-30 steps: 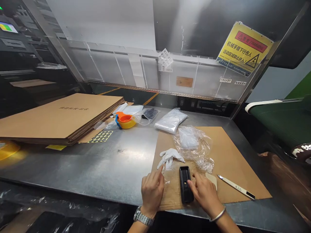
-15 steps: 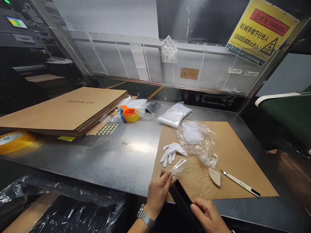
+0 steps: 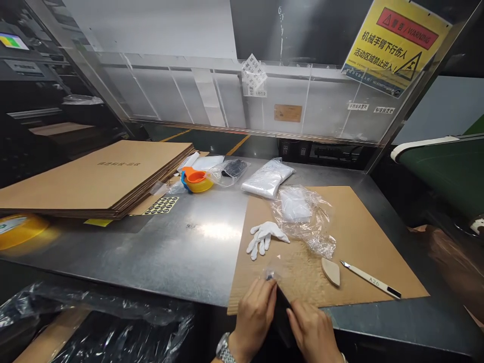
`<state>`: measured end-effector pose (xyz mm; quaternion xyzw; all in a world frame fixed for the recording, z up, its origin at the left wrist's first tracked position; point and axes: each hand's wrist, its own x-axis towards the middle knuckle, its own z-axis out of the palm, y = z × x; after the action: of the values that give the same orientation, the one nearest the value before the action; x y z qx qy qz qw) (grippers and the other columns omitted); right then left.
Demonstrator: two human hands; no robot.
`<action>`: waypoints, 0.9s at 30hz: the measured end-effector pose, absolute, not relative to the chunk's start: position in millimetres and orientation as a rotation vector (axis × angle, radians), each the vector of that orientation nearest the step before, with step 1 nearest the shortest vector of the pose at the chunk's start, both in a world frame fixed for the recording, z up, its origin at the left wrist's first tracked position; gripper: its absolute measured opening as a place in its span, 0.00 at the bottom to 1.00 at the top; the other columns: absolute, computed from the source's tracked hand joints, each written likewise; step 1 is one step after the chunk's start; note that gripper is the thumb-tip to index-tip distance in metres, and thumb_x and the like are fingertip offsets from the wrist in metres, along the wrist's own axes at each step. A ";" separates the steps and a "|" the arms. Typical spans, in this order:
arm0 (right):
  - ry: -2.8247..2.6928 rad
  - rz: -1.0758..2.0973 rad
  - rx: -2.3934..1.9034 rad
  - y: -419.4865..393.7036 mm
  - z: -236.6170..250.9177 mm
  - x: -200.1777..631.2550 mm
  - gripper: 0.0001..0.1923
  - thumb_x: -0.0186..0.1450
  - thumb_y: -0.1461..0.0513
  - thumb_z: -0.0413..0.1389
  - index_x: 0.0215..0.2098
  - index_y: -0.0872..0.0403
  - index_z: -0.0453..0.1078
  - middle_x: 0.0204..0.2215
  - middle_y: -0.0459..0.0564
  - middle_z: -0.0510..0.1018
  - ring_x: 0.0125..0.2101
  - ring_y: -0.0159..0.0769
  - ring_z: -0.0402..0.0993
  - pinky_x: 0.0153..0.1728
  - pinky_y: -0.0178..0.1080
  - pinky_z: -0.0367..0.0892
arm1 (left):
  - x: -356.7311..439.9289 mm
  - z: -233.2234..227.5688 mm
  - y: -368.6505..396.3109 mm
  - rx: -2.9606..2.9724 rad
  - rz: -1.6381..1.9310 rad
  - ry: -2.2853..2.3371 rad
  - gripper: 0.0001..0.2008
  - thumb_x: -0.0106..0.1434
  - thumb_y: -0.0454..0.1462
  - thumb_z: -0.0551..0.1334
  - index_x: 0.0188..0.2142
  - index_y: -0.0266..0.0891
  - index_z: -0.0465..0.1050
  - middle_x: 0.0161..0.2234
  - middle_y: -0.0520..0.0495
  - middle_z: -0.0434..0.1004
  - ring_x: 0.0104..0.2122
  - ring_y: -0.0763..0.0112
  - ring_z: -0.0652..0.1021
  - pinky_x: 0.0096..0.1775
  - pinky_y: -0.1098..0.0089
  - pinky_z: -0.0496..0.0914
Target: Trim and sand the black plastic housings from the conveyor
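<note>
While the steel table (image 3: pixel 159 252) carries most of the clutter, the biggest item on it is the stack of flat cardboard sheets (image 3: pixel 94 179) at far left. A brown cardboard mat (image 3: pixel 363 237) covers the right side. On the mat lies a crumpled clear bag (image 3: pixel 302 217) with something pale inside; a sealed packet of white material (image 3: pixel 266 180) sits beyond it. An orange-and-yellow cup (image 3: pixel 195 180) stands near another small bag holding a dark item (image 3: pixel 232 169). White glove (image 3: pixel 264 236), beige scraper (image 3: pixel 330 271) and knife (image 3: pixel 372 286) lie loose.

At the near edge, left hand (image 3: pixel 255 317) and right hand (image 3: pixel 312 333) both grip the black device (image 3: pixel 282 312). Half a second earlier the small clear sleeve was spread flat; now it is bunched at the device's tip under the left fingers.
</note>
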<state>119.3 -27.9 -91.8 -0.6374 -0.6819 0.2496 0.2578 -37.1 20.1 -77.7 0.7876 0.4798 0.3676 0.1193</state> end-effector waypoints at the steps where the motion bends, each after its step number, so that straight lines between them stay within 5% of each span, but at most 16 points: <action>1: -1.873 0.658 -1.702 -27.7 -90.9 118.4 0.17 0.65 0.55 0.44 0.27 0.52 0.69 0.25 0.53 0.75 0.27 0.39 0.71 0.27 0.35 0.56 | -34.6 -76.7 17.5 2.373 1.075 1.383 0.11 0.64 0.32 0.50 0.37 0.39 0.71 0.28 0.46 0.75 0.29 0.65 0.76 0.32 0.66 0.71; 13: -1.748 0.701 -1.714 -7.0 -97.3 121.5 0.24 0.69 0.54 0.37 0.23 0.56 0.63 0.15 0.43 0.69 0.16 0.28 0.66 0.15 0.27 0.55 | -43.6 -75.0 22.1 2.414 1.115 1.407 0.10 0.65 0.33 0.49 0.40 0.37 0.68 0.28 0.46 0.75 0.29 0.68 0.76 0.31 0.69 0.71; 18: -1.885 0.458 -1.782 -15.7 -90.4 119.6 0.17 0.69 0.58 0.40 0.30 0.54 0.67 0.19 0.46 0.74 0.19 0.32 0.70 0.20 0.30 0.55 | -43.9 -76.0 24.4 2.257 1.115 1.539 0.10 0.65 0.35 0.49 0.41 0.38 0.68 0.31 0.45 0.77 0.31 0.67 0.78 0.33 0.69 0.72; 24: -2.161 0.095 -1.774 -4.6 -82.6 117.9 0.16 0.67 0.62 0.41 0.28 0.53 0.68 0.21 0.50 0.75 0.23 0.36 0.72 0.22 0.34 0.51 | -54.6 -84.1 41.3 2.134 1.120 1.713 0.08 0.64 0.34 0.50 0.36 0.42 0.68 0.26 0.51 0.77 0.24 0.68 0.77 0.23 0.71 0.69; 27: -2.268 -0.027 -1.757 3.8 -76.2 118.3 0.13 0.66 0.63 0.44 0.29 0.52 0.68 0.20 0.49 0.74 0.22 0.36 0.72 0.20 0.35 0.48 | -60.6 -87.6 38.6 2.115 1.219 1.764 0.10 0.65 0.35 0.48 0.38 0.39 0.67 0.29 0.47 0.76 0.28 0.66 0.77 0.29 0.67 0.70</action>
<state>118.3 3.8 -76.2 -0.6068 -0.7832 -0.0094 0.1357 -60.6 38.6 -87.6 0.7008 0.5845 0.4038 0.0651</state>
